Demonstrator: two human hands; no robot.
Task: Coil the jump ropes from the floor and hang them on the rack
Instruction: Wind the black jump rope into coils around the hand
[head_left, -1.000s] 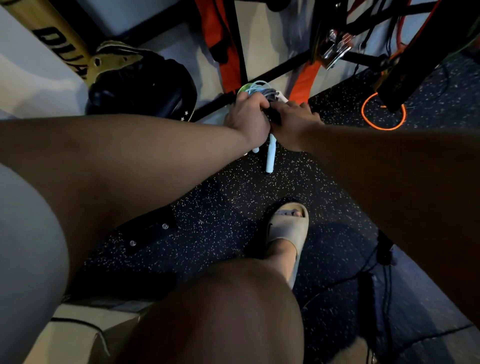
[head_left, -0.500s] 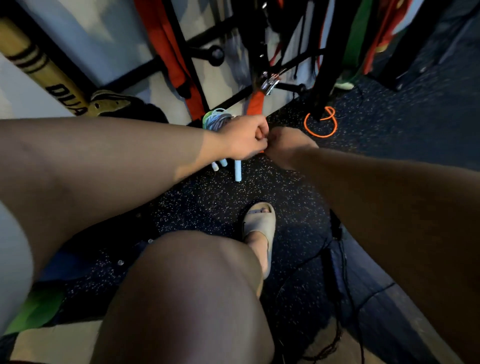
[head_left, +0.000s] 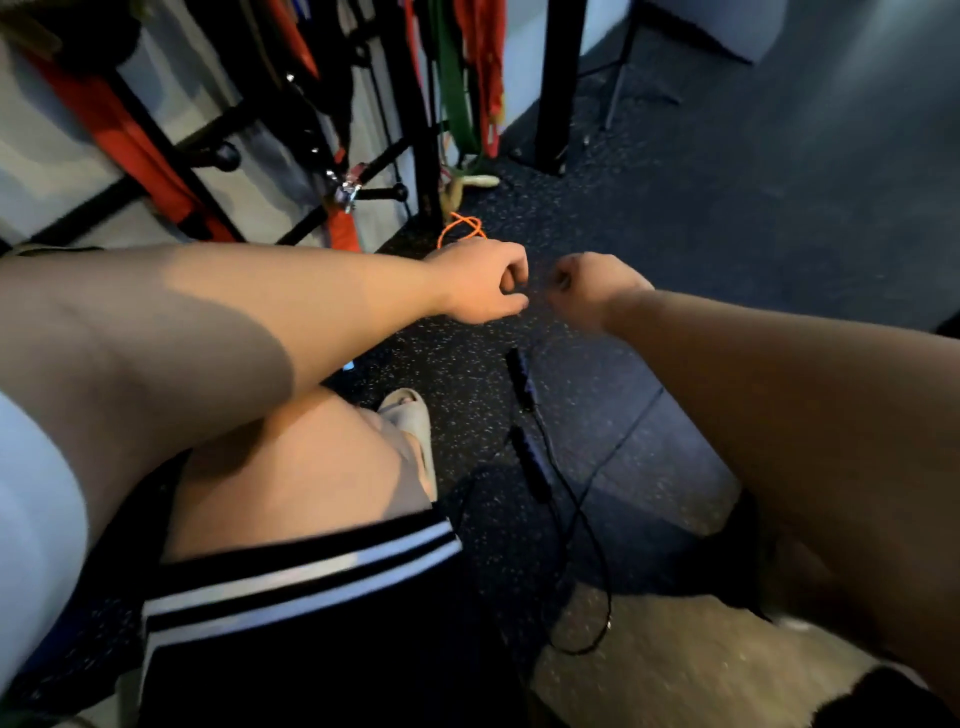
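Snaking black rope (head_left: 531, 465) crosses speckled floor (head_left: 467, 379) near curled hands (head_left: 480, 283) (head_left: 587, 286).

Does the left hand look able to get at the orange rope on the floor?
Likely yes: the orange rope lies on open floor just beyond the left hand, with nothing between them.

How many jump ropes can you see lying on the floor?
2: an orange jump rope beside the rack, beyond the left hand, and a black jump rope right of the sandal. A pale blue scrap under the left forearm may be a third.
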